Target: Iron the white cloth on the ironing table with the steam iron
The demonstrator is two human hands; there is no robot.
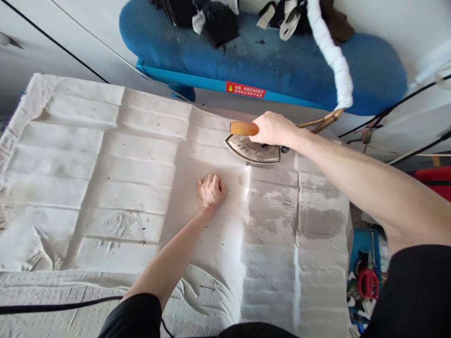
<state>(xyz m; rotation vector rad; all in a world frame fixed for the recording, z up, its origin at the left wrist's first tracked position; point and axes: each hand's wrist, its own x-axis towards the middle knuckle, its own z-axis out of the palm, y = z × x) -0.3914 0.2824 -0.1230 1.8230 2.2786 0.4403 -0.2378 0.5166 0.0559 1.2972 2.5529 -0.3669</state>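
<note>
My right hand [273, 127] is closed round the wooden handle [244, 128] of a steam iron [255, 149]. The iron's metal body is at the far edge of a large creased white cloth [137, 141], its tip toward the left. My left hand [210, 191] rests on the cloth in a fist, knuckles up, left of and nearer than the iron. Its fingertips are tucked under, so whether they pinch any cloth is hidden. Greyish damp-looking patches [322, 223] mark the cloth on the right. From the iron, a brown braided cord [319, 123] leads into a white wrapped hose [333, 54].
Behind the table stands a blue padded ironing board [264, 56] with a red warning label [245, 89]. Dark and light garments [218, 23] lie on it. Red-handled scissors [368, 283] are among clutter at the lower right. A black cable [59, 306] crosses the lower left.
</note>
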